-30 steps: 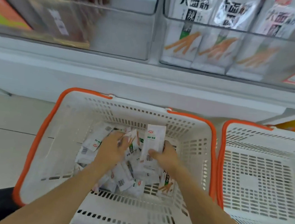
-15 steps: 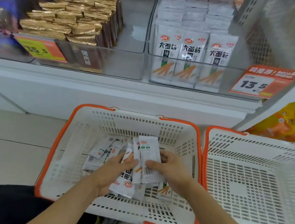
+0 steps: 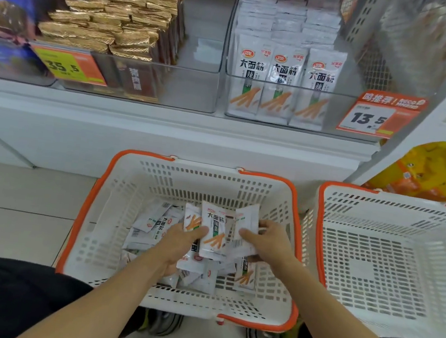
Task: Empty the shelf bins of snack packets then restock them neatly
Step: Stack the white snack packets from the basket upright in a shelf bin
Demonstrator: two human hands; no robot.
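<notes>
A small stack of white snack packets [image 3: 213, 234] is being held upright between two hands inside a white basket with an orange rim [image 3: 92, 206]. The left hand [image 3: 180, 243] is being pressed against the stack's left side, its thumb lying across the front of the nearest packet and its fingers curled round behind, so the stack is being gripped. The right hand [image 3: 265, 241] is being closed on the right side of the same stack — thumb on the face of a packet turned back-outward, with a barcode showing, fingers wrapped round its far edge. Beneath the hands, more loose packets [image 3: 151, 223] are lying jumbled on the basket floor, some face up and some face down.

Just beside this basket, to the right, a second white basket [image 3: 371, 269] with the same orange rim is standing; nothing is being seen in the part of it that is in view.

Above, on a white shelf [image 3: 165, 131], a clear bin [image 3: 279, 103] is being filled by matching white packets [image 3: 277, 83], three standing upright at the front with further rows behind them. An orange price tag [image 3: 379, 115] reading 13.5 is being displayed at its right front. In the neighbouring clear bin [image 3: 192, 87] to the left, gold-wrapped packets [image 3: 113, 20] are being kept on the left side, with a yellow and orange tag [image 3: 66, 66] in front.

Dark trousers [image 3: 6, 300] and shoes [image 3: 165, 323] are being seen at the bottom edge — the near wall of the first basket is sitting just above them.
</notes>
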